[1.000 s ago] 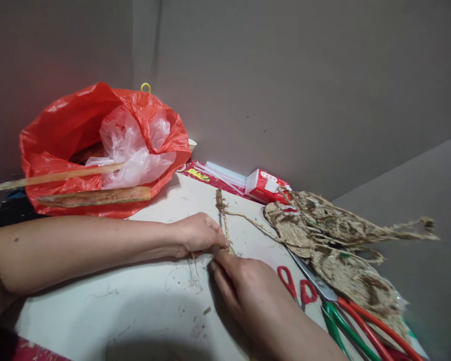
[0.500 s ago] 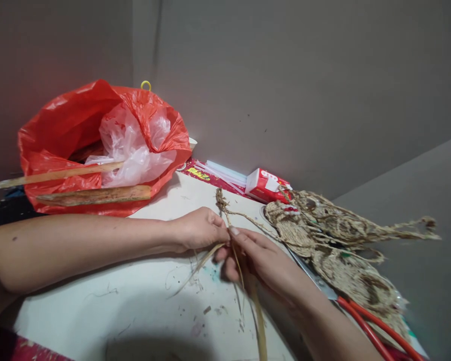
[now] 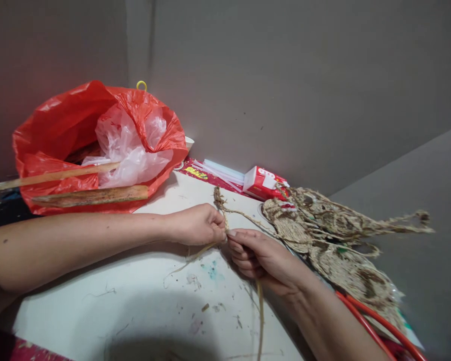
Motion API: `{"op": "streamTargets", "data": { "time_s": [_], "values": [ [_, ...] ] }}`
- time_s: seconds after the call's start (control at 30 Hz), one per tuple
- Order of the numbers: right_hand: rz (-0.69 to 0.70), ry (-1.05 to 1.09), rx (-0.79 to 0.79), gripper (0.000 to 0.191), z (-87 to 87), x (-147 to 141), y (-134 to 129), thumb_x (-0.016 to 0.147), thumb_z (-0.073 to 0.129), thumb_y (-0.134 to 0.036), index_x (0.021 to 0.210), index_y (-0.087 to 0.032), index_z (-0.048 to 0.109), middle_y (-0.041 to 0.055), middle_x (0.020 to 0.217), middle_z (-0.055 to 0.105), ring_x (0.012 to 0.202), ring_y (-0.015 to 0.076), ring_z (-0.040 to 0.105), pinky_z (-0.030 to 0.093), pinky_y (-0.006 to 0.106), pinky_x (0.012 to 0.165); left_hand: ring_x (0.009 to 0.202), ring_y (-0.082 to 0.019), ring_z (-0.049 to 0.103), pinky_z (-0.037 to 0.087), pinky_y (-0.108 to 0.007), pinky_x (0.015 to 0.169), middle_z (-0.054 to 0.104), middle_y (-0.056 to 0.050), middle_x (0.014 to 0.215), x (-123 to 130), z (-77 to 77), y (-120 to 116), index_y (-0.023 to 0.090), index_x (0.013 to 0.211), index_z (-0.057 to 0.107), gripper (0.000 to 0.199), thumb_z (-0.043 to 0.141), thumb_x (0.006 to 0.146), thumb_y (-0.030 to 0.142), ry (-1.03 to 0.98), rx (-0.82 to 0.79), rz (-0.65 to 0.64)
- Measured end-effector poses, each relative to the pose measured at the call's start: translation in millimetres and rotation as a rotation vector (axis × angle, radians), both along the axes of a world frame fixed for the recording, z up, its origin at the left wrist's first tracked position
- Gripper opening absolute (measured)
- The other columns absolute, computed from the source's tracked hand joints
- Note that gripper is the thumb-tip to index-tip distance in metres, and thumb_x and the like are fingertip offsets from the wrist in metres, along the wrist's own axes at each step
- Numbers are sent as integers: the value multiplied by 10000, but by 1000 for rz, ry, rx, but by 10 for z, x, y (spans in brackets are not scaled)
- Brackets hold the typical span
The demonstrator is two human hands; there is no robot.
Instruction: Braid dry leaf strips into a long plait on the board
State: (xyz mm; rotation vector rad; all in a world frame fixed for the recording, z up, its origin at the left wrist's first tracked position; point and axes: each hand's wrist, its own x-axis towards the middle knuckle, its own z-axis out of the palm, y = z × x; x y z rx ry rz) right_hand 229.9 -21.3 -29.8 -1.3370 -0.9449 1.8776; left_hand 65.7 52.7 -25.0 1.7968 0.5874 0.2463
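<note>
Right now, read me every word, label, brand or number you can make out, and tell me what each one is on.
No text reads clearly enough to quote.
Red and white pack: white marks, too small and blurred to read.
Dark red strip beyond the white surface: yellow marks, possibly lettering, too blurred to read.

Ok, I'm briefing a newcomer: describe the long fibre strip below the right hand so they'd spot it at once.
Find the white tabletop, then the right hand over it. The tan fibre strip emerges beneath that hand. Unlike the strand trailing leftward below the left hand, it runs nearly straight down to the picture's bottom edge.
</note>
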Motion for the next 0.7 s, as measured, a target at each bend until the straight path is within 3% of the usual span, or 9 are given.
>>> {"op": "streamTargets", "data": {
  "time_s": [0.23,0.33,0.43,0.53,0.7],
  "values": [
    [-139,-231,93,319,-55,-135,-42,713,602,-412,550,-153,512,-99,366,295,326,22,169,73,196,355,395,-78,284,233,-219,404,382,41,449,-2,65,-48,148,604,561,195,405,712,195,160,-18,38],
    [-186,-231,109,324,-66,-205,-61,690,599,-393,499,-173,459,-97,355,290,324,24,163,81,197,346,390,-104,369,279,-226,406,451,10,451,7,67,-126,162,593,530,220,354,720,202,226,-21,20],
    [-204,-141,82,399,-56,-261,-83,684,593,-405,446,-200,347,-98,355,266,321,23,159,85,197,341,508,-135,496,345,-228,482,559,-39,559,18,28,-223,162,611,511,175,377,717,199,261,168,75],
    [-211,-92,71,415,-60,-293,-103,682,618,-402,461,-202,329,-104,371,249,333,23,152,83,195,347,640,-179,549,363,-249,548,624,-91,704,24,-30,-315,149,700,548,154,401,717,191,286,396,142],
    [-249,-133,118,419,-112,-291,-115,652,688,-398,484,-190,365,-103,377,269,349,22,154,77,200,355,655,-197,559,363,-256,552,636,-103,742,12,-40,-391,130,862,587,229,421,710,177,291,476,135]
  ]
}}
